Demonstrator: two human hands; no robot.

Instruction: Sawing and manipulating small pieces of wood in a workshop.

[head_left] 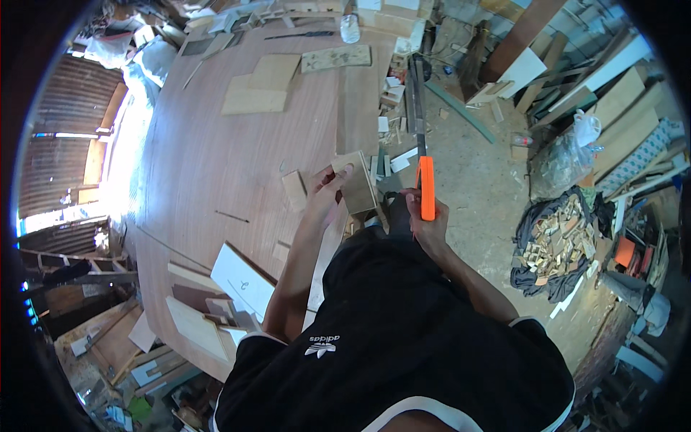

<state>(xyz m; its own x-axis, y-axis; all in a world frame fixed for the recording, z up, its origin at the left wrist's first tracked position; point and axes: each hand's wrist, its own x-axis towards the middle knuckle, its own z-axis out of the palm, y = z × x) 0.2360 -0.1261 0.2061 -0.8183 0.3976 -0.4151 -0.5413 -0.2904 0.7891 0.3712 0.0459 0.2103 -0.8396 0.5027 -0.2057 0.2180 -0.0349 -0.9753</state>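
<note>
My left hand (327, 191) grips a small rectangular piece of light plywood (357, 183) above the edge of the wooden worktable (187, 144), its thumb on the upper face. My right hand (428, 216) is closed on the orange handle of a hand saw (426, 189), whose dark blade points away from me, just right of the plywood and apart from it. A smaller loose offcut (294, 191) lies on the table left of my left hand.
Flat boards (259, 86), a thin dark tool (299, 35) and white panels (241, 281) lie on the table. On the floor to the right are a green strip (461, 111) and a dark cloth heaped with offcuts (554, 241). Lumber (615, 108) leans along the right wall.
</note>
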